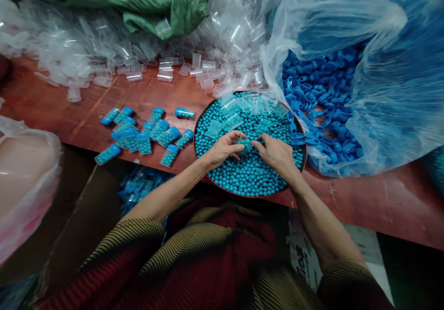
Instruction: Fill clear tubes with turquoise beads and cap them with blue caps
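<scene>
Over a round red-rimmed tray (222, 188) full of small blue balls (249, 176), my left hand (224, 150) is closed around a small clear plastic tube (245, 146). Blue shows through the tube, though its contents blend with the balls behind. My right hand (277, 155) is closed, its thumb and fingertips at the tube's right end; what they pinch there cannot be made out. Several clear tubes (233, 121) lie on the balls at the tray's far side. Blue caps with loops (301, 139) rest across the tray's right rim.
Several filled, blue-capped tubes (144, 142) lie left of the tray on the reddish table (163, 90). Clear tubes (135, 55) are heaped along the back, beneath a green sheet (166, 4). At right, a translucent plastic bag (385, 115) holds many blue caps (319, 81).
</scene>
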Demonstrator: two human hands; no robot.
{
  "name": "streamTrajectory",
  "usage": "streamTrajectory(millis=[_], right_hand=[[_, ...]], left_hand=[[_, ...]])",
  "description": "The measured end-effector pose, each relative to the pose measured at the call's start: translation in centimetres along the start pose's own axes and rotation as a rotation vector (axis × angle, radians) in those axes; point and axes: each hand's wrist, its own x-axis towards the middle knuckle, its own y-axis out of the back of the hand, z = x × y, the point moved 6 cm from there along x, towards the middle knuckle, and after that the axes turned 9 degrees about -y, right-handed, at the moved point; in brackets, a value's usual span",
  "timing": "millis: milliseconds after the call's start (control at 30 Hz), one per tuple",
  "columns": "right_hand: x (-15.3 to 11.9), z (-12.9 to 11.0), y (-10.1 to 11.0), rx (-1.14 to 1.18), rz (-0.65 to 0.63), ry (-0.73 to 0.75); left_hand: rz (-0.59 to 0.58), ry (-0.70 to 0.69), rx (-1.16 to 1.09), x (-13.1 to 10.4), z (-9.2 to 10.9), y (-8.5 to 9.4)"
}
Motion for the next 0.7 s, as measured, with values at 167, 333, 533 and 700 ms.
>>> streamTrajectory(millis=[167, 333, 533, 700], right_hand=[[0.5, -1.5, -0.4, -0.021, -0.006, -0.020], [1.2, 0.3, 0.0, 0.364, -0.040, 0.189], [0.7, 1.8, 3.1, 0.718, -0.085, 0.366], [0.0, -0.8, 2.3, 0.895, -0.176, 0.373]], left_hand=[[0.013, -0.038, 0.018, -0.3, 0.4, 0.1], [0.050, -0.058, 0.019, -0.4, 0.8, 0.4], [0.037, -0.045, 0.091, -0.3, 0.4, 0.5], [-0.006, -0.069, 0.159, -0.3, 0.1, 0.0]])
